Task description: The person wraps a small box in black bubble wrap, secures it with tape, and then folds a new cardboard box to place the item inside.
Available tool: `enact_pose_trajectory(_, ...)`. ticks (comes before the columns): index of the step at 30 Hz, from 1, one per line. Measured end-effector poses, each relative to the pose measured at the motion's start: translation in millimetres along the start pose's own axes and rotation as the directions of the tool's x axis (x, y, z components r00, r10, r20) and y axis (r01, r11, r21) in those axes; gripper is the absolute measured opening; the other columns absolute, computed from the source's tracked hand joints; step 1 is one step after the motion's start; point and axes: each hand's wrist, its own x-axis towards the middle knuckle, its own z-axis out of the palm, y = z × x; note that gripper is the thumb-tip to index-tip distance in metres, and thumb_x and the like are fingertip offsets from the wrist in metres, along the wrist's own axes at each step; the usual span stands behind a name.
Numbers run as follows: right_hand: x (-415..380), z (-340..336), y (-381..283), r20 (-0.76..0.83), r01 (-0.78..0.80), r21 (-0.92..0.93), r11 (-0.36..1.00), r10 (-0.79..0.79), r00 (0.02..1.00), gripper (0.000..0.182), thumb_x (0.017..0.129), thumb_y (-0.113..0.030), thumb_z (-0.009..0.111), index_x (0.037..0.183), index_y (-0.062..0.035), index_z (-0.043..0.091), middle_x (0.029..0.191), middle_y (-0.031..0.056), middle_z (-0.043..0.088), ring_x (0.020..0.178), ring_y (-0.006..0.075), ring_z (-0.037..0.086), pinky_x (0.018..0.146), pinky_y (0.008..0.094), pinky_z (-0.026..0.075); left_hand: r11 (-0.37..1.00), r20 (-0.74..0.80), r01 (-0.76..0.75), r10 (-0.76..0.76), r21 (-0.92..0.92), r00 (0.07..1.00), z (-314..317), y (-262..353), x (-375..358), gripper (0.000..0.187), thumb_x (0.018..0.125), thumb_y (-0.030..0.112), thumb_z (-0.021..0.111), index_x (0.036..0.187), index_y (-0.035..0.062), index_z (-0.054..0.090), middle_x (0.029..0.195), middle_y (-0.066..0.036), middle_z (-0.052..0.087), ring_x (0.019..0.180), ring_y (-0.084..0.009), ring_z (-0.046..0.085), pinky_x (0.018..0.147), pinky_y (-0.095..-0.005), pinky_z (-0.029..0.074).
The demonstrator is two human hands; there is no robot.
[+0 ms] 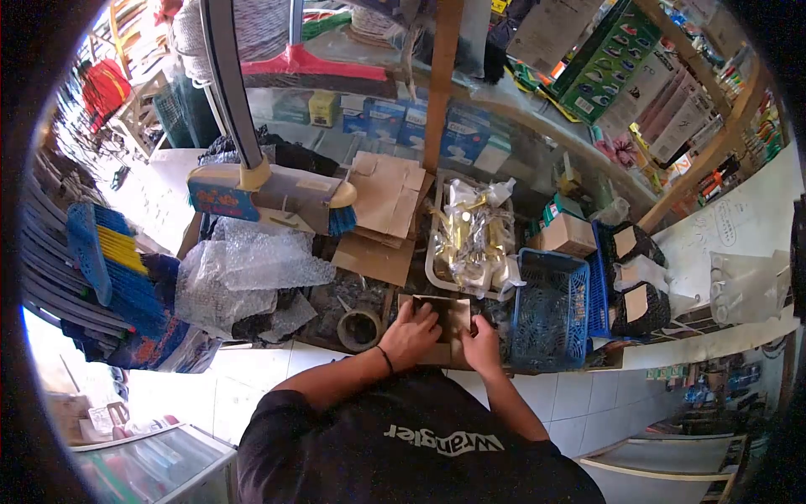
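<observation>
A small brown cardboard box [457, 312] with raised flaps sits at the near edge of the counter, in front of my body. My left hand [410, 338], with a dark band at its wrist, rests over the box's left part with bent fingers; its fingertips are partly hidden. At the right side, my right hand [481, 344] pinches the box's edge between thumb and fingers. Just left of the box lies a roll of tape [359, 329]. Behind it, a light tray [434, 273] holds several brass-coloured fittings in clear plastic bags.
A blue plastic basket [550, 353] stands right of my hands. Flat cardboard pieces [382, 197] and bubble wrap [273, 260] lie left and behind. A broom head [269, 202] on an upright pole crosses the left side. A wooden post [441, 92] rises behind the counter.
</observation>
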Motion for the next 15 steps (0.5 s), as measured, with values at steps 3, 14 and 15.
enact_pose_trajectory(3, 3.4, -0.7, -7.4, -0.033, -0.029, 0.047, 0.998, 0.031, 0.999, 0.012, 0.078, -0.008, 0.061, 0.083, 0.0, 0.053, 0.066, 0.009, 0.056, 0.059, 0.0176, 0.053, 0.057, 0.0321, 0.042, 0.938, -0.102, 0.248, -0.278, -0.241, 0.955, -15.6, -11.6, -4.2, 0.044, 0.069, 0.018, 0.065, 0.111, 0.0093, 0.053, 0.124, -0.015, 0.041, 0.123, -0.0308, 0.033, 0.096, -0.0483, 0.028)
enact_pose_trajectory(14, 9.0, 15.0, -18.2, -0.139, -0.004, 0.036, 0.999, 0.009, 0.99, 0.034, 0.077, -0.009, 0.062, 0.107, -0.0012, 0.048, 0.091, 0.0164, 0.055, 0.081, 0.0297, 0.057, 0.071, 0.0376, 0.045, 0.688, -0.046, 0.395, -0.527, -0.609, 0.848, -11.1, -27.8, 3.4, 0.053, 0.075, 0.01, 0.061, 0.123, 0.0033, 0.04, 0.123, -0.018, 0.041, 0.109, -0.038, 0.046, 0.089, -0.0405, 0.043)
enact_pose_trajectory(15, 7.1, 16.0, -18.1, -0.094, -0.02, 0.03, 0.999, 0.023, 0.995, 0.038, 0.079, -0.01, 0.062, 0.111, -0.0008, 0.045, 0.097, 0.0186, 0.054, 0.088, 0.0332, 0.057, 0.075, 0.0392, 0.046, 0.713, -0.06, 0.368, -0.497, -0.596, 0.866, -8.4, -28.1, 3.2, 0.052, 0.075, 0.01, 0.061, 0.122, 0.003, 0.041, 0.122, -0.018, 0.042, 0.11, -0.0375, 0.045, 0.09, -0.0404, 0.042)
